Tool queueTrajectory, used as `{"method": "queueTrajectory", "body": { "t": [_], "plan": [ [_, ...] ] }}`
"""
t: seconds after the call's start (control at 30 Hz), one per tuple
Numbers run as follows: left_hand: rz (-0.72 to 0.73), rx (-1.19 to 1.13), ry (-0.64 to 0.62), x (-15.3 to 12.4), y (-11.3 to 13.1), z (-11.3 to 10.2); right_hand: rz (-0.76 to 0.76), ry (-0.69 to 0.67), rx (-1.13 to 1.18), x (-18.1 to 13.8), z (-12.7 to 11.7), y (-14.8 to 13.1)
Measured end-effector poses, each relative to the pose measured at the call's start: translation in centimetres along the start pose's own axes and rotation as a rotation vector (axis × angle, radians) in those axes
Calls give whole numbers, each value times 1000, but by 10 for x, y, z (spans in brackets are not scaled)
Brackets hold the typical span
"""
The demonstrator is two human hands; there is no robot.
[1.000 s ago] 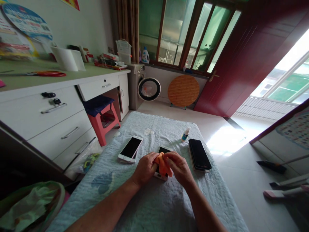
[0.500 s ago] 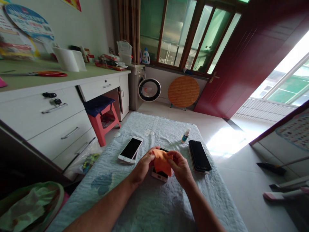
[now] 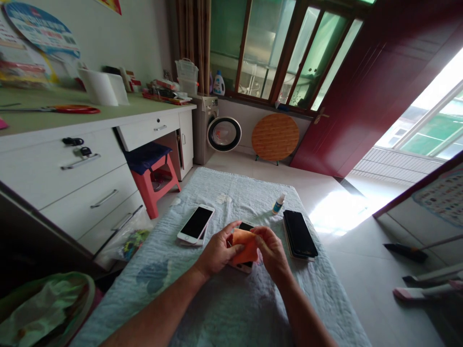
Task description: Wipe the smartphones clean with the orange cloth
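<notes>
You hold an orange cloth [image 3: 246, 246] between both hands above a light blue quilted cover, with a phone [image 3: 247, 225] lying face up beneath it. Your left hand [image 3: 220, 248] grips the cloth at its left side, thumb laid across the front and fingers curled behind; your right hand [image 3: 269, 245] pinches its upper right part between thumb and fingertips. The cloth spans the gap between your hands and hides the middle of the phone, leaving only the phone's top end and its lower edge in sight; whether the fabric touches the glass cannot be told from this angle. The phone lies between your two hands, its top end pointing away from you. To the left of your left hand, well apart from it, a white phone [image 3: 197, 224] with a dark screen rests at a slant over another pale device [image 3: 201, 241], which shows only along its lower right edge. To the right of your right hand, a black phone [image 3: 301, 234] lies on top of a lighter-edged item, screen up. A small spray bottle [image 3: 278, 204] with a blue label stands upright just beyond the black phone, farther from you than either hand. The quilted cover [image 3: 249, 190] spreads under all of them, creased around your forearms.
</notes>
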State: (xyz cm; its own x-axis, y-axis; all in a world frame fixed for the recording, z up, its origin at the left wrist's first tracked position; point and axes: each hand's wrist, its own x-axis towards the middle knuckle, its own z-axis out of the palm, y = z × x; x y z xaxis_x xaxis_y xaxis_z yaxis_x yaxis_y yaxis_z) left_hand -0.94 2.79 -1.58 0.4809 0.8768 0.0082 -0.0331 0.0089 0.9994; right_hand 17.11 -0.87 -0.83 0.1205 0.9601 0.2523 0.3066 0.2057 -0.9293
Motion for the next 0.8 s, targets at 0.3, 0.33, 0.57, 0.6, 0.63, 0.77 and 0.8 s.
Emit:
{"method": "queueTrajectory", "body": {
  "t": [0.3,0.33,0.57,0.6,0.63,0.77,0.8],
  "plan": [
    [91,366,116,-2,15,-1,103,-89,138,-3,4,-7],
    [118,376,155,-3,17,-1,123,-102,169,-3,4,-9],
    [-7,-125,-41,-5,23,0,288,-299,453,-6,7,-15],
    [-20,-178,-54,-5,23,1,294,-306,467,-6,7,-15],
    [-26,-212,-60,-5,22,2,297,-299,475,-7,6,-14],
    [-20,-176,-31,-2,14,3,289,-146,505,-4,3,-10],
    [-8,-101,6,0,12,2,279,-66,498,-3,1,-8]
  ]
}}
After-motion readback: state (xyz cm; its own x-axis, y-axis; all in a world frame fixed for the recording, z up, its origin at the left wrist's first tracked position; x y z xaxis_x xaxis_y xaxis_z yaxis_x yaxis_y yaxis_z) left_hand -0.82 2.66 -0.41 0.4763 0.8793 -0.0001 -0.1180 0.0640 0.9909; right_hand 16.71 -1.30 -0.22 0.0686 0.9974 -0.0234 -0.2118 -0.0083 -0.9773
